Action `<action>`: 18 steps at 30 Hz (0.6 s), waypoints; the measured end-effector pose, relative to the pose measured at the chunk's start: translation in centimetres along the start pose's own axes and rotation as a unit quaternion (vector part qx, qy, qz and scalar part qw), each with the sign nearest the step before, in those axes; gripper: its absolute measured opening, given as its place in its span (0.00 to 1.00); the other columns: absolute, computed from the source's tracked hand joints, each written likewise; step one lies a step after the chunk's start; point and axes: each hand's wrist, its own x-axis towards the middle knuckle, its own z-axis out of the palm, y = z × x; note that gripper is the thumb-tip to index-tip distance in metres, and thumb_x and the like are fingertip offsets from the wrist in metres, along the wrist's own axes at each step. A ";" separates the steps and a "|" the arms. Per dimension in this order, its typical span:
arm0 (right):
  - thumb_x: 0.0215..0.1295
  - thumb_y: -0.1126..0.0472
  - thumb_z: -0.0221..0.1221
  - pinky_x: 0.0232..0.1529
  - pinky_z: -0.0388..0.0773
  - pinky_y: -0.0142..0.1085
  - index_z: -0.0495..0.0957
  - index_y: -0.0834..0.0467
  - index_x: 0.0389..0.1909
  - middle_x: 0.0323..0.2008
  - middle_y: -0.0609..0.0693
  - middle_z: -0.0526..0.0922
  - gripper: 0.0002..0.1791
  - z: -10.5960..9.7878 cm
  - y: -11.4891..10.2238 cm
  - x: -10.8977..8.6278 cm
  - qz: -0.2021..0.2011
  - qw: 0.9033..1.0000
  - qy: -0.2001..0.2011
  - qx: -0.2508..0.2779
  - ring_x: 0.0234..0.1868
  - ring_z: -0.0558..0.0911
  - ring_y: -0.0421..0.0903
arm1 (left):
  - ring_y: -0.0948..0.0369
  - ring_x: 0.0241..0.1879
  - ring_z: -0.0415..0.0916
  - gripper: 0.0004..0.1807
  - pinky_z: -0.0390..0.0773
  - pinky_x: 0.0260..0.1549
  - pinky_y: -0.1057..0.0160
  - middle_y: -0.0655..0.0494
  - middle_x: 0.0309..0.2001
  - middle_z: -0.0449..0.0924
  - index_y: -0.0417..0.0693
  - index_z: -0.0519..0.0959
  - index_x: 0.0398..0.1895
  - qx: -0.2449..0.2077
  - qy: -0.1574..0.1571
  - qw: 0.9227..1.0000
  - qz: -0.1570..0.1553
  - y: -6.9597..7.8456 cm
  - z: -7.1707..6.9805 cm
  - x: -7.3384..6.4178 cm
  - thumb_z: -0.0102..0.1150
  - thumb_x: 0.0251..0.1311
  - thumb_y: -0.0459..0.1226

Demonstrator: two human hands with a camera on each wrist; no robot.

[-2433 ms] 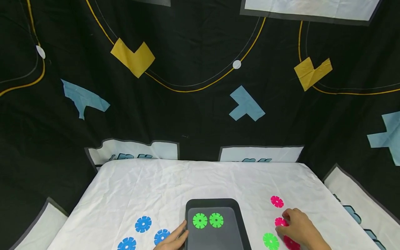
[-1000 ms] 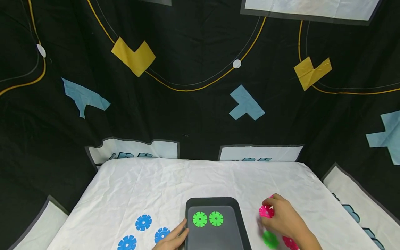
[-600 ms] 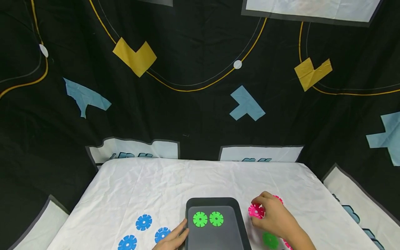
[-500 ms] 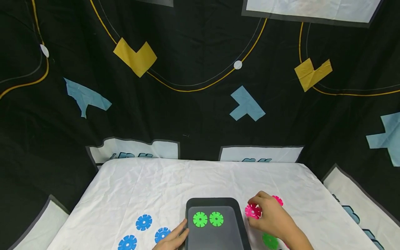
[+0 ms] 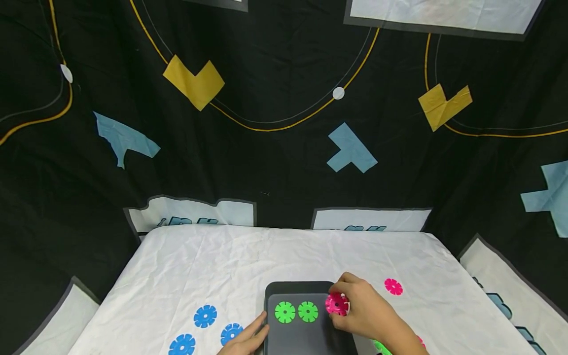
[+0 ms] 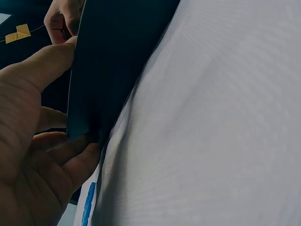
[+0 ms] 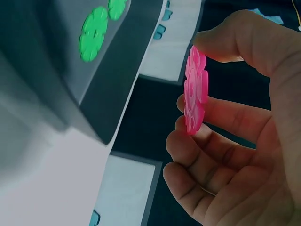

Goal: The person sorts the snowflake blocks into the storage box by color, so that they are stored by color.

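Note:
My right hand (image 5: 361,305) pinches a pink notched plastic disc (image 5: 337,304) between thumb and fingers, over the right rim of the dark grey tray (image 5: 288,340). The right wrist view shows this pink disc (image 7: 195,89) edge-on, held at its ends. Inside the tray, two green notched discs (image 5: 285,312) (image 5: 308,311) lie side by side near the far end. At the tray's left side is my left hand (image 5: 246,337). In the left wrist view, the thumb (image 6: 59,56) lies at the rim and the other fingers curl against the tray's wall (image 6: 101,70).
Several blue discs (image 5: 205,316) lie on the white cloth (image 5: 230,256) left of the tray. To the right lie a pink disc (image 5: 393,286) and a green disc (image 5: 382,347), partly hidden by my right forearm. A black curtain (image 5: 284,177) hangs behind the table.
My right hand has picked up a pink disc from the right side of the cloth and carried it left to the tray. My left hand has stayed at the tray's side.

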 end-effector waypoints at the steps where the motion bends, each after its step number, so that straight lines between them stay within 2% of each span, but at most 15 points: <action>1: 0.41 0.54 0.72 0.29 0.76 0.27 0.84 0.53 0.40 0.35 0.38 0.75 0.21 0.1 -0.2 0.0 -0.010 1.000 0.002 0.001 0.33 0.74 0.35 | 0.51 0.63 0.68 0.33 0.78 0.47 0.62 0.26 0.65 0.62 0.23 0.72 0.58 -0.001 -0.001 1.000 0.000 0.0 0.0 0.0 0.62 0.63 0.45; 8: 0.42 0.57 0.70 0.27 0.74 0.24 0.83 0.53 0.37 0.34 0.38 0.74 0.17 1.1 -1.0 0.3 -0.064 0.997 0.027 0.015 0.29 0.73 0.33 | 0.51 0.64 0.67 0.33 0.78 0.47 0.62 0.25 0.65 0.61 0.22 0.71 0.58 -0.015 0.000 1.000 0.000 -0.1 0.0 -0.1 0.63 0.62 0.44; 18: 0.44 0.55 0.70 0.28 0.74 0.24 0.84 0.54 0.40 0.36 0.39 0.75 0.19 1.4 -2.0 0.8 -0.050 0.998 -0.018 0.025 0.31 0.74 0.34 | 0.53 0.63 0.67 0.32 0.78 0.48 0.61 0.26 0.64 0.63 0.22 0.72 0.57 0.000 0.010 1.000 0.005 0.0 0.1 -0.1 0.63 0.62 0.43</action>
